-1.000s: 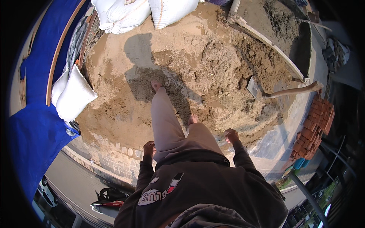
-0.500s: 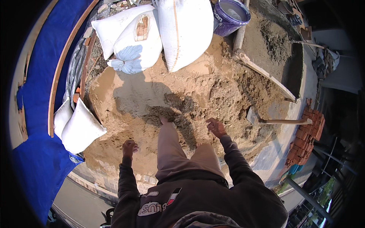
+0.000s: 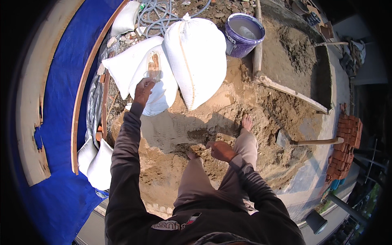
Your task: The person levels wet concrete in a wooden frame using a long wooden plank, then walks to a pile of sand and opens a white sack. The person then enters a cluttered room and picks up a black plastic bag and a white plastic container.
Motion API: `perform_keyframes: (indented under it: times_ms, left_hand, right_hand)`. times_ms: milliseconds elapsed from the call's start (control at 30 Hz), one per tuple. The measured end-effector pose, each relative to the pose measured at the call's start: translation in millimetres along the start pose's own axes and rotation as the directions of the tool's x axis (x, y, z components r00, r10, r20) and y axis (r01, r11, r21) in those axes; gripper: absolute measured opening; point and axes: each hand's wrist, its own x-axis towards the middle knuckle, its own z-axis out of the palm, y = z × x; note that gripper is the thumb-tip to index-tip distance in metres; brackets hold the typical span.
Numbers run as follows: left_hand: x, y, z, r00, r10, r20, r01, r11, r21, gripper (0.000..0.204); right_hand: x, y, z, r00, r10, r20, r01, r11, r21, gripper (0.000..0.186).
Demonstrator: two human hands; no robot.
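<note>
My left hand [image 3: 145, 87] is raised over the white sack [image 3: 157, 98] with a torn patch, its fingers loosely bent and apart, with nothing visibly held. My right hand [image 3: 220, 151] is lower, above the sandy ground [image 3: 159, 171] beside my legs, its index finger extended and the others curled, also holding nothing visible. A larger tied white sack [image 3: 196, 61] stands just right of the torn one, and another [image 3: 122, 65] lies behind it to the left. A hoe [image 3: 310, 141] rests on the sand to the right of my bare right foot [image 3: 247, 121].
A purple bucket [image 3: 241, 47], coiled grey hose [image 3: 157, 14] and framed mortar trough [image 3: 294, 92] are ahead. Stacked red bricks [image 3: 345, 143] are at right. Blue tarpaulin [image 3: 53, 122], wooden planks [image 3: 28, 102] and small white sacks [image 3: 98, 167] line the left.
My left hand has risen forward to the sacks. My right hand has moved slightly down and inward. My right foot has stepped forward and right, and more of the sacks and hose shows.
</note>
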Motion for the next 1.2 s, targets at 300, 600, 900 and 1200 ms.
perform_keyframes:
  times_ms: [300, 600, 900, 1200]
  left_hand:
    - [163, 87, 125, 0.94, 0.294, -0.173, -0.229, 0.92, 0.317, 0.064]
    - [285, 108, 175, 0.86, 0.476, -0.186, -0.243, 0.702, 0.67, 0.068]
    - [367, 100, 174, 0.896, 0.413, -0.161, -0.241, 0.759, 0.604, 0.06]
    - [398, 100, 168, 0.945, 0.309, -0.106, -0.144, 0.686, 0.713, 0.08]
  right_hand:
    - [62, 126, 0, 0.911, 0.41, -0.053, -0.408, 0.912, 0.033, 0.032]
    - [69, 150, -21, 0.962, 0.229, -0.146, -0.14, 0.879, 0.455, 0.032]
    - [73, 157, -45, 0.956, 0.276, -0.104, -0.169, 0.802, 0.573, 0.034]
    - [68, 157, -71, 0.961, 0.273, -0.045, -0.19, 0.77, 0.609, 0.034]
